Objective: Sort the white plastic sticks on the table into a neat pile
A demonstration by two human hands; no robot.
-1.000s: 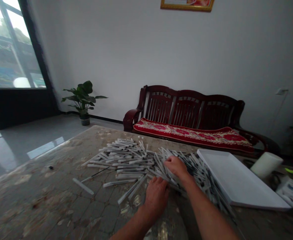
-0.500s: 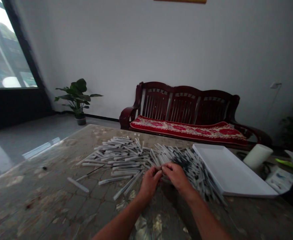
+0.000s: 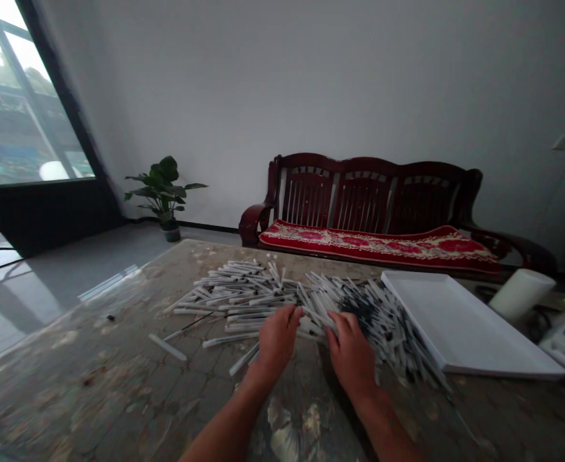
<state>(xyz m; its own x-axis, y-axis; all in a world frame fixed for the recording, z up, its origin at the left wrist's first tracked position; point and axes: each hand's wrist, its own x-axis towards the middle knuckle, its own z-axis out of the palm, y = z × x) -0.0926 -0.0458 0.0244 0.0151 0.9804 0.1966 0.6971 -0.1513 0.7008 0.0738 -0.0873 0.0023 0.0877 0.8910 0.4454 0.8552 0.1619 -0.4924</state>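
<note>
On the table, in the head view, lies a wide pile of slim whitish tubes [image 3: 244, 300], several with dark ends. My left hand [image 3: 278, 337] is at the near edge of the pile, its thumb and fingertips pinched together at one end of a slim whitish tube [image 3: 317, 317]. The tube slants across the gap to my right hand [image 3: 352, 350], whose curled fingers close on its other end. Thin black pieces [image 3: 357, 310] lie among the tubes beyond my right hand. The fingertips are small and partly hidden.
A shallow white tray [image 3: 475, 327] stands right of the pile, with a white roll [image 3: 522, 294] behind it. One loose tube [image 3: 167, 347] lies at the left of the patterned table [image 3: 133, 410]. A wooden bench [image 3: 359, 199] and a potted plant [image 3: 164, 192] stand beyond.
My hands were together, fingertips touching; now they are apart, with a tube visible between them. The view has turned slightly left, so the scene sits farther right.
</note>
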